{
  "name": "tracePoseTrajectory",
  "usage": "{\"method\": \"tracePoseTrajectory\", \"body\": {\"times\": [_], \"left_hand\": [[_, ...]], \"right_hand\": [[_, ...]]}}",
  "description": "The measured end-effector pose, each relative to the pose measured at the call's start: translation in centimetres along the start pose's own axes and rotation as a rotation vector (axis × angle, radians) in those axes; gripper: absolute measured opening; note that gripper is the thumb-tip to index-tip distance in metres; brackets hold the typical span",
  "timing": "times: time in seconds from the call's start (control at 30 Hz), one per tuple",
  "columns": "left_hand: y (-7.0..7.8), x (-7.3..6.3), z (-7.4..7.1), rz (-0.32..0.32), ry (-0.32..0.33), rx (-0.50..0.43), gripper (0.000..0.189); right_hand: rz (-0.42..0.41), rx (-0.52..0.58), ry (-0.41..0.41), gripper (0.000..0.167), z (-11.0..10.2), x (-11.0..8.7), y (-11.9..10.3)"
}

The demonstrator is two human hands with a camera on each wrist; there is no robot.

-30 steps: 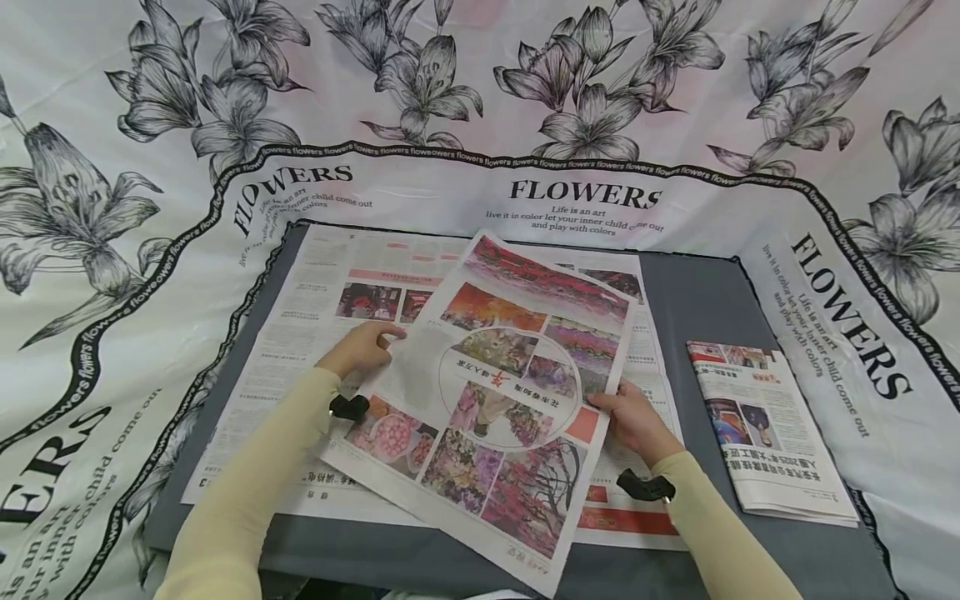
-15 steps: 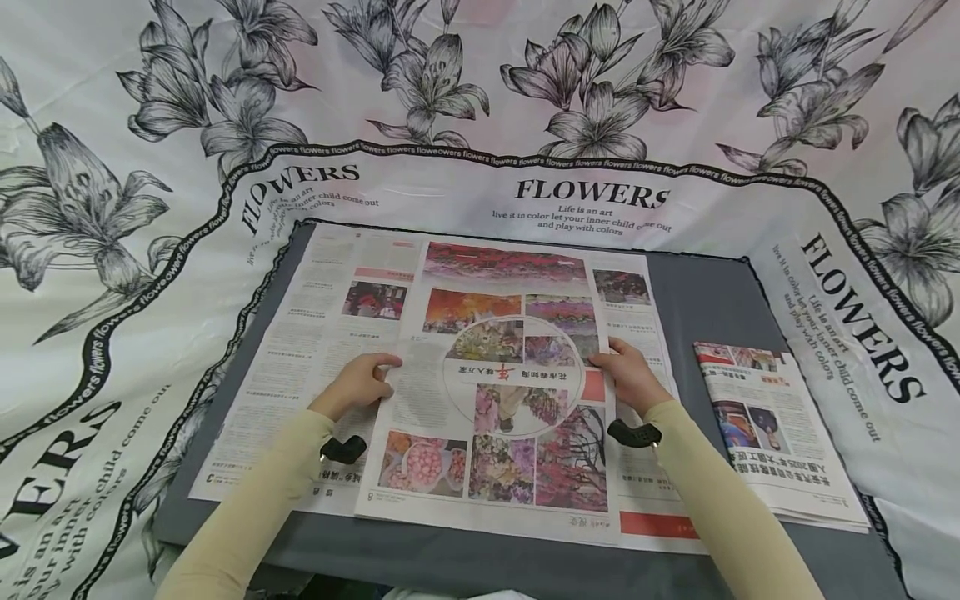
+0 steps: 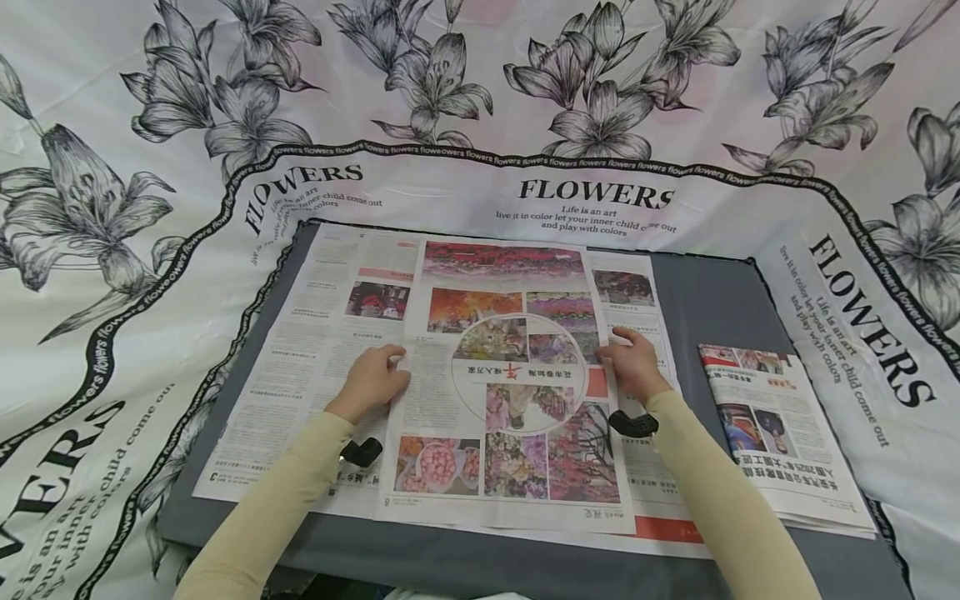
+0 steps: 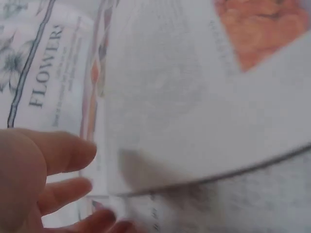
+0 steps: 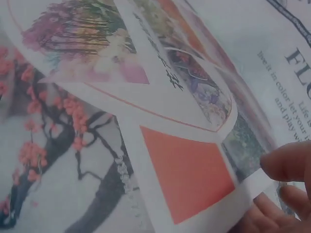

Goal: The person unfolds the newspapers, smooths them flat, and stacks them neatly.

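A folded newspaper (image 3: 442,400) with colour flower photos lies lengthwise over a wider spread newspaper sheet (image 3: 277,400). At its left edge, my left hand (image 3: 369,385) is bent, thumb and fingers toward the paper. In the left wrist view, the left hand's fingers (image 4: 68,153) are parted, just outside the edge, with nothing between them. On the opposite side my right hand (image 3: 632,365) pinches the right edge, thumb (image 5: 286,162) on top and fingers beneath, as the right wrist view shows. The paper bows up slightly near both hands.
Another folded newspaper (image 3: 787,442) lies at the right of the grey table (image 3: 705,292). White cloth (image 3: 435,187) printed with flowers and lettering rises around the back and sides. Each wrist wears a black strap (image 3: 633,424).
The flower-photo newspaper has swung from a tilt to nearly straight and come down onto the spread sheet. Its lower end has shifted slightly right. The left hand's fingers have loosened from its edge.
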State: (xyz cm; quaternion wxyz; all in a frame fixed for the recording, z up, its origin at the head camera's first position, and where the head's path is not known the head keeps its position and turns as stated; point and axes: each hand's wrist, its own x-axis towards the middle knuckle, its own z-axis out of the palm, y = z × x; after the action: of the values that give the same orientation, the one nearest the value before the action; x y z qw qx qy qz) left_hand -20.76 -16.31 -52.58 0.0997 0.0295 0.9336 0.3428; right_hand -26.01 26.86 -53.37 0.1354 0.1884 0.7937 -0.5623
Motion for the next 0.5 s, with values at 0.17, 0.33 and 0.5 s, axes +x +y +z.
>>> {"method": "tracePoseTrajectory", "body": {"times": [0.17, 0.33, 0.5], "left_hand": [[2.7, 1.5, 0.9, 0.090, 0.069, 0.166, 0.053], [6.6, 3.7, 3.5, 0.118, -0.002, 0.256, 0.057], [8.5, 5.1, 6.7, 0.069, -0.087, 0.310, 0.064]], "right_hand": [[-0.253, -0.301, 0.121, 0.064, 1.1, -1.0, -0.5], [-0.621, -0.604, 0.082, 0.055, 5.0, -1.7, -1.2], [-0.772, -0.857, -0.064, 0.055, 8.6, -2.2, -0.9]]}}
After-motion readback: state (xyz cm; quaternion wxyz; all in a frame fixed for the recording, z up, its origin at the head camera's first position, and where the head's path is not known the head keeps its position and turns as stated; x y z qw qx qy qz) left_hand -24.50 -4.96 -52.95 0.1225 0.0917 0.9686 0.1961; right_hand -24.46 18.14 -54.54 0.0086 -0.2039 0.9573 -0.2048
